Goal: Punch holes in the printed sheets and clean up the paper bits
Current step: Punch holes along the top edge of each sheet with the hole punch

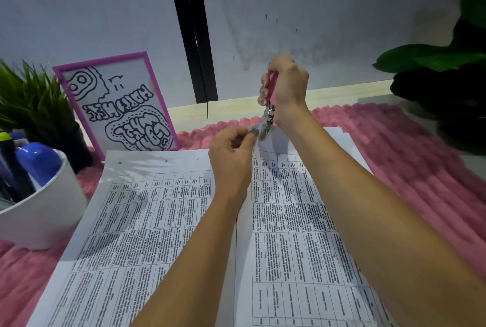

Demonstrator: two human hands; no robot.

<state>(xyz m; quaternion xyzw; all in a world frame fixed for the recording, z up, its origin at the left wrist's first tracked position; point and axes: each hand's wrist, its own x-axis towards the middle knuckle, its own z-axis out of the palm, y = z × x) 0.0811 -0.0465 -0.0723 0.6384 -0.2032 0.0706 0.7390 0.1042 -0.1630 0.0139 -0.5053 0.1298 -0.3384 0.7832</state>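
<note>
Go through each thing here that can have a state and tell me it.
Left sheet: flat, holes punched along far edge.
Right sheet: far edge held up at the punch.
Hole punch: upright, gripped in right hand.
Left hand: pinching that sheet's far corner.
White cup: upright, holding blue-capped items.

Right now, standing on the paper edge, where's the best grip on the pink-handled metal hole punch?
Grip the pink-handled metal hole punch by its pink handles, from above: it stands handles-up, metal head down on the far edge of the printed sheet. The right hand wraps them that way; the left hand pinches the sheet beside the head, so that side is taken.
</note>
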